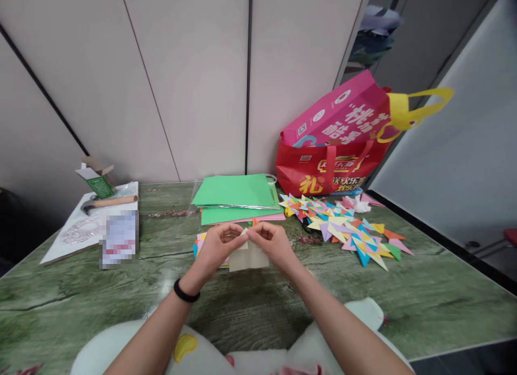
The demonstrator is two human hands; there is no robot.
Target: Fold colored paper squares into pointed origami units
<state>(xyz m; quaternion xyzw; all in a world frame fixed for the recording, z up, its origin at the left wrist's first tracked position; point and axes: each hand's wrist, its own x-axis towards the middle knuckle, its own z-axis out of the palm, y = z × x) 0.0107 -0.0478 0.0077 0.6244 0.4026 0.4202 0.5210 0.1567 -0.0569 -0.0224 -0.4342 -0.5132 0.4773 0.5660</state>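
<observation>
A cream sheet of paper (251,259) is held up over the table in front of me, with a folded part along its upper edge. My left hand (218,247) pinches it from the left with thumb and fingers. From the other side my right hand (273,243) pinches the same paper, and the fingertips of both hands nearly meet. Just behind the left hand, colored paper pieces (199,240) peek out, mostly hidden. A small orange tip shows above the right fingers; I cannot tell what it belongs to.
Green paper sheets (236,191) lie stacked beyond my hands. Folded multicolored paper pieces (355,232) are heaped to the right, before a red bag (299,167) holding a pink box (343,108). A hammer (111,201), small green box (99,183) and white board (72,240) are left.
</observation>
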